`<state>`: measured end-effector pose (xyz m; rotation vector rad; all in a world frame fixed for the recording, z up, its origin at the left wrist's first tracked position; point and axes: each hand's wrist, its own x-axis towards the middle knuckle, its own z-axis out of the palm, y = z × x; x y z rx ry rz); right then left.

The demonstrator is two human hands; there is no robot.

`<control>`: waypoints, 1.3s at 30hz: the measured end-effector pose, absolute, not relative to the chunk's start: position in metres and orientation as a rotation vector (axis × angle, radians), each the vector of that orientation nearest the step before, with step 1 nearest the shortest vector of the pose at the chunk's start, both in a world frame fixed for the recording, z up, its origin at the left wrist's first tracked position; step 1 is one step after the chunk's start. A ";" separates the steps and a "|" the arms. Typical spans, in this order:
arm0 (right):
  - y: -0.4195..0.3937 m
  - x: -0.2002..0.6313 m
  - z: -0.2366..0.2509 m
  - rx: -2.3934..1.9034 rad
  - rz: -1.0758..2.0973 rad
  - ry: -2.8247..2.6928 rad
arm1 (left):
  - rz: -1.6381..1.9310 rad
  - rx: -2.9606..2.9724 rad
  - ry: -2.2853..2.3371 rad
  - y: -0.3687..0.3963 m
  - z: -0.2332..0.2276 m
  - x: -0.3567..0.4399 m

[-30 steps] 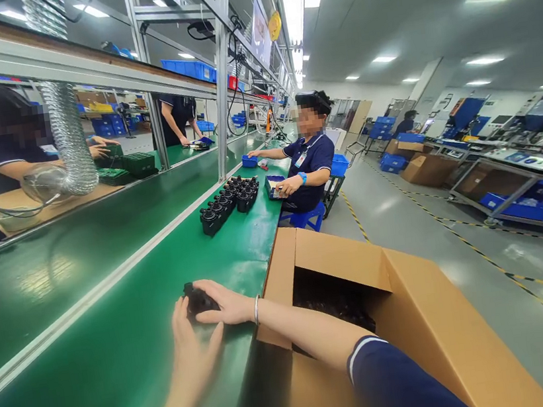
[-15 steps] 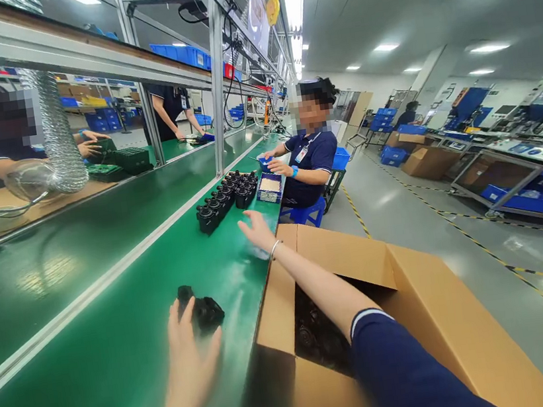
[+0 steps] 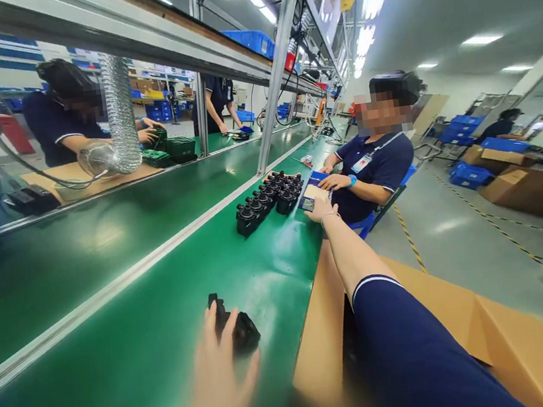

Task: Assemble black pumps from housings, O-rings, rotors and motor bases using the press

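Observation:
My left hand [image 3: 219, 377] lies flat on the green conveyor belt [image 3: 142, 327], fingers spread and touching a small black plastic part [image 3: 238, 328]. My right hand [image 3: 319, 209] is stretched far forward along the belt's edge and reaches a small blue tray [image 3: 314, 192] beside a co-worker's hand; whether it grips the tray is hidden. Just left of that tray stand two rows of several black parts [image 3: 268, 200]. An open cardboard box [image 3: 494, 341] stands at my right under my arm.
A seated co-worker in a dark blue shirt [image 3: 377, 166] works at the belt beyond the tray. Other people work across the line behind a metal frame [image 3: 274, 69] and a silver duct hose [image 3: 120, 116]. Blue bins and cardboard boxes [image 3: 503, 183] stand on the floor at the right.
My right arm has stretched forward from the nearby black part to the blue tray. My view has swung left and closer to the belt. My left hand stays by the black part.

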<state>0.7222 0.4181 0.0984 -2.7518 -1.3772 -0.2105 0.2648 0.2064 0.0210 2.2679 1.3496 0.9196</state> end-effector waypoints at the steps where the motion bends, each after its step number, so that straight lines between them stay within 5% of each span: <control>1: 0.420 0.725 0.100 -2.766 -0.209 -1.396 | 0.912 2.277 1.352 0.206 0.022 0.265; 11: 0.370 0.684 0.106 -2.460 -0.159 -1.917 | 0.898 2.324 1.321 0.211 0.021 0.264; 30: 0.323 0.380 0.107 -1.770 0.102 -2.336 | 0.784 2.425 0.808 0.188 0.036 0.253; 34: 0.337 0.398 0.135 -1.824 0.066 -2.215 | 0.817 2.403 0.802 0.189 0.035 0.251; 39: 0.339 0.519 0.155 -2.317 -0.183 -1.760 | 0.854 2.336 0.841 0.190 0.033 0.252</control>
